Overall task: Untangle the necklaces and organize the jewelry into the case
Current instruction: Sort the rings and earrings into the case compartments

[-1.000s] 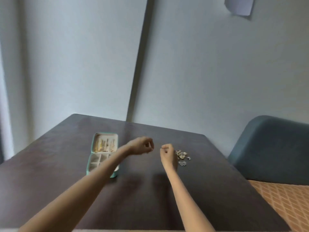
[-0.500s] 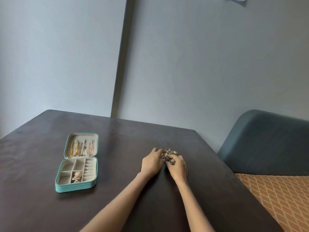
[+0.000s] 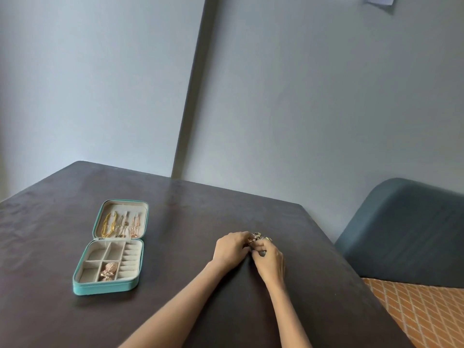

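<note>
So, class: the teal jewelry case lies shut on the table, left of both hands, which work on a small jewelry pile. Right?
Not quite. The head view shows the teal jewelry case lying open, necklaces in its lid. It does lie left of the left hand and right hand, both working the jewelry pile.

The small jewelry pile (image 3: pixel 258 238) on the table is mostly hidden behind the curled fingers of the left hand (image 3: pixel 229 249) and right hand (image 3: pixel 270 259), and the pieces that peek out on its far side are too small to tell apart. Both forearms are cut off by the near edge. In the case (image 3: pixel 108 288), the chains (image 3: pixel 120 224) in the lid blur together, the chair (image 3: pixel 404 232) runs off the right edge, and a pale sheet (image 3: pixel 379 0) is clipped by the top edge.
</note>
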`<state>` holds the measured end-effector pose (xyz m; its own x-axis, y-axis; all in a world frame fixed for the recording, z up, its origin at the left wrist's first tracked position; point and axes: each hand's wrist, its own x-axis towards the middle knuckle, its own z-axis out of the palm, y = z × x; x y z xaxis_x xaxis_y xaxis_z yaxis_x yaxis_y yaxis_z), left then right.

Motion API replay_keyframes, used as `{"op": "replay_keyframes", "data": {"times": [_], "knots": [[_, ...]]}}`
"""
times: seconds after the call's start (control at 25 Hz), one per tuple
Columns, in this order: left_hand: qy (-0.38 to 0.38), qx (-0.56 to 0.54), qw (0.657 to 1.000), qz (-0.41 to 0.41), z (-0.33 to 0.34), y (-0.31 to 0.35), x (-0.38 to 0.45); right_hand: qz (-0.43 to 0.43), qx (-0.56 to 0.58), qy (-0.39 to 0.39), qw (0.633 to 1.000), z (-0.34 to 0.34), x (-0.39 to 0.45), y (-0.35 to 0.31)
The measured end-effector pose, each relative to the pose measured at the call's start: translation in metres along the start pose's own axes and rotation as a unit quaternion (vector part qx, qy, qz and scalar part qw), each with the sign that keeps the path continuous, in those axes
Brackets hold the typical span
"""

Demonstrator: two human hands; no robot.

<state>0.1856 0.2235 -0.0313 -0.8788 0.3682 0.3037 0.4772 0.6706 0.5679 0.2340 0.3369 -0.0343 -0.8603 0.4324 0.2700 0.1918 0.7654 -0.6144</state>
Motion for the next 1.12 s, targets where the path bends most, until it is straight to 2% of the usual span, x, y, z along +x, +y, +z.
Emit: {"op": "replay_keyframes", "data": {"times": [0.32, 0.56, 0.84, 1.12], "knots": [[0.014, -0.002, 1.0, 0.006, -0.003, 0.002, -0.002, 0.001, 0.059, 0.001, 0.998, -0.005, -0.003, -0.002], [-0.024, 0.055, 0.997, 0.05, -0.005, 0.007, -0.008, 0.029, -0.027, 0.085, 0.996, -0.008, -0.007, -0.006], [-0.026, 0.067, 0.997, 0.021, -0.002, 0.011, -0.008, -0.002, -0.148, 0.018, 0.989, -0.001, -0.006, -0.008], [0.002, 0.01, 1.0, -0.018, -0.005, 0.004, -0.003, -0.022, -0.13, 0.035, 0.991, -0.004, -0.009, -0.008]]}}
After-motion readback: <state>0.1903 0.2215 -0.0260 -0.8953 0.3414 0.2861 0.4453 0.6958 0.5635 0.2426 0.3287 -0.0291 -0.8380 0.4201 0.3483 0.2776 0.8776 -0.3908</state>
